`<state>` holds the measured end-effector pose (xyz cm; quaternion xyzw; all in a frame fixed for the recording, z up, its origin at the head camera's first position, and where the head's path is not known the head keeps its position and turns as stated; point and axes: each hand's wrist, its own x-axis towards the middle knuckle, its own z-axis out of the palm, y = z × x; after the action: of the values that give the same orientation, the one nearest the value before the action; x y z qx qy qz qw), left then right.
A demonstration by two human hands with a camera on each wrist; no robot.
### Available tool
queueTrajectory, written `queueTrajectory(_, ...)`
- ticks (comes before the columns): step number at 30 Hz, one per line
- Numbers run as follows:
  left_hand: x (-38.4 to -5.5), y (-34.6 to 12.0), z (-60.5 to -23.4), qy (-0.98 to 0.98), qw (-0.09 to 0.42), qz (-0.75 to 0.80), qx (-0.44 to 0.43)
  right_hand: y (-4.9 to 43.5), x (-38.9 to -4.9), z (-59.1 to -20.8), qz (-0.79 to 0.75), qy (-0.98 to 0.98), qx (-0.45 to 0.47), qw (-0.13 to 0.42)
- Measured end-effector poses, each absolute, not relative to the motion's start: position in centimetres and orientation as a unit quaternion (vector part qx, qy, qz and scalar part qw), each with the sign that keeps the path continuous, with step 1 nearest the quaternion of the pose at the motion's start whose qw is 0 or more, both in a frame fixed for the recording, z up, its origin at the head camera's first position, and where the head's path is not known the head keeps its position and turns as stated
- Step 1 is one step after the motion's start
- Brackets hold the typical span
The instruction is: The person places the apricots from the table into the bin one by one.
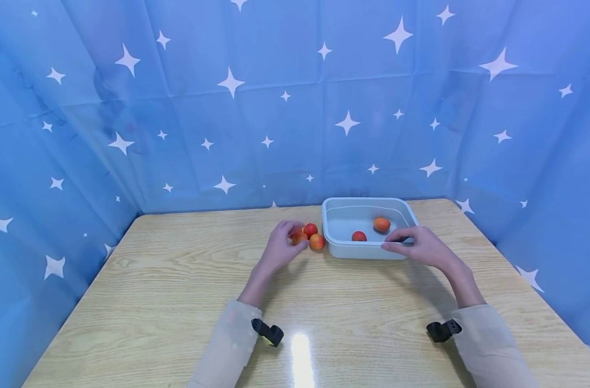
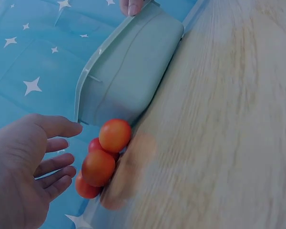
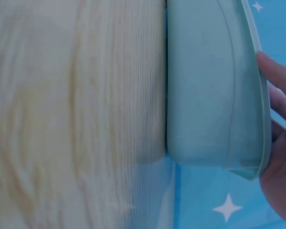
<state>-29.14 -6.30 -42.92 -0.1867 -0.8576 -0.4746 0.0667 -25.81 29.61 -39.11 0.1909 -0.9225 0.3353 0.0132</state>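
A pale blue-green plastic bin (image 1: 363,251) stands near the table's back edge. My right hand (image 1: 423,248) grips its near rim toward the right corner; in the right wrist view the thumb (image 3: 276,74) lies on the bin's (image 3: 205,95) outer side and the other fingers are behind the rim. Inside are a red fruit (image 1: 359,236) and an orange-red fruit (image 1: 382,224). Several small round orange-red fruits (image 1: 316,241) cluster against the bin's left side. Beside them is my left hand (image 1: 281,247), its fingers loosely spread and apart from the fruits (image 2: 98,168) in the left wrist view.
The wooden table (image 1: 154,291) extends in front and to both sides. A blue curtain (image 1: 285,134) with white stars hangs behind the table and along its sides. Each sleeve carries a small black camera (image 1: 268,332) at the wrist.
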Motion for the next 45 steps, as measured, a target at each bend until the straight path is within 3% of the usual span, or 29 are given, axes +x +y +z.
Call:
queueTrajectory(21, -29.8, -6.9, -44.2, -0.889, 0.054, -0.412, -0.195, 29.5, -25.9, -39.1, 0.334, -0.923, 0.191, 0.014)
queueTrajectory(45, -29.5, -7.1, -43.3, -0.872, 0.029, -0.460, -0.166, 29.5, -25.8, -39.1, 0.332, -0.925, 0.187, 0.013)
